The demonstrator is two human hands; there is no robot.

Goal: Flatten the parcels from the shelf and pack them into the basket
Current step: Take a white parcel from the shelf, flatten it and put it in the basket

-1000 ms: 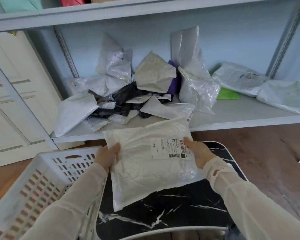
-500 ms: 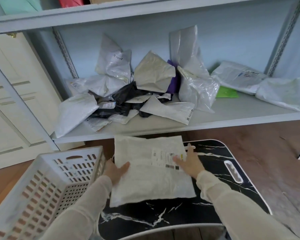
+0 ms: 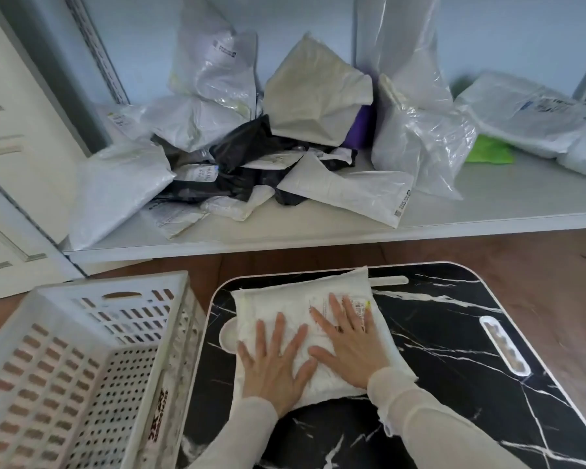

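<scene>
A white padded parcel (image 3: 286, 299) with a shipping label lies flat on the black marble-patterned table (image 3: 437, 350). My left hand (image 3: 274, 363) presses on its near left part with spread fingers. Beside it, my right hand (image 3: 351, 343) presses flat over the label. A white slotted basket (image 3: 82, 360) stands at the left, touching the table's edge; its visible inside holds nothing. On the grey shelf (image 3: 318, 231) behind lies a heap of several crumpled parcels (image 3: 251, 130), white, black and purple.
More white parcels (image 3: 528, 123) and a green item (image 3: 487, 150) lie at the shelf's right end. A white panelled door (image 3: 11, 164) stands at the left. Brown wooden floor (image 3: 555, 265) shows between shelf and table. The table has a slot handle (image 3: 503, 346) at its right.
The parcel came down from being held at its edges onto the table. Both hands moved from its sides to its top and now press it flat. The camera tilted down and closer.
</scene>
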